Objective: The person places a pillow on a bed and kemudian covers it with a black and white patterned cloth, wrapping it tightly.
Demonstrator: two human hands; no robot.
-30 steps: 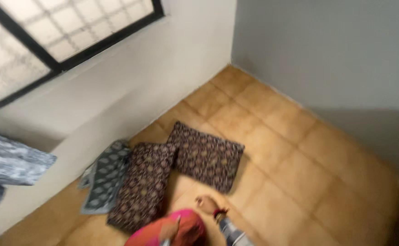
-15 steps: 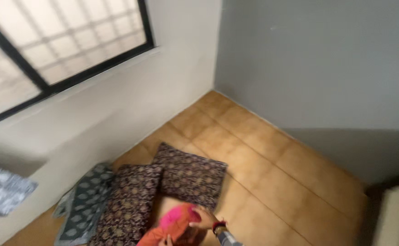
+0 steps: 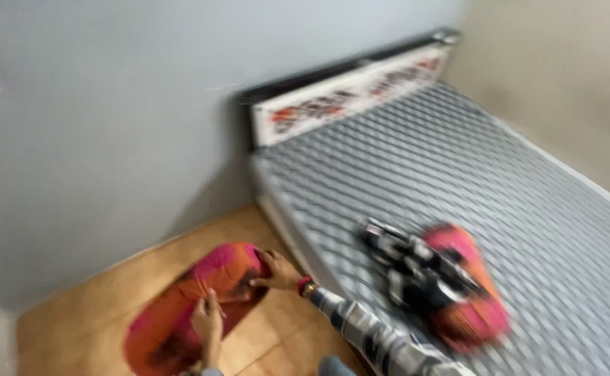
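**Desk:** What are you seeing on the pillow?

**Me:** I'm looking down at a pink and orange pillow [image 3: 193, 306], long and rounded, soft-looking, with a dark smudge toward its near end. It's hanging over the tan tiled floor [image 3: 75, 313], just beside the bed's corner. Both hands are gripping it: the left hand [image 3: 207, 324] is pinching the fabric near the middle, fingers curled together on the cloth, and the right hand [image 3: 277, 271] is clamping the far edge, fingers closed over it. A red band is sitting at the right wrist, and a grey patterned sleeve [image 3: 374, 341] is running back from it.

**Desk:** How much room around it?

**Me:** Left of the pillow, open floor is stretching to the grey wall [image 3: 110, 139]. On the right, the mattress edge [image 3: 284, 230] is running close, almost touching the right hand; I can't tell whether it does. The picture is blurring badly.

**Desk:** And the bed itself?

**Me:** The mattress [image 3: 493, 181] is showing a grey quilted, diamond-ribbed surface, wide and mostly open. A second pillow [image 3: 472, 292], pink and orange, is lying on it with a black and white cloth [image 3: 416, 268] bunched against it. A headboard [image 3: 346, 90], white panel with red and dark shapes, is standing against the wall.
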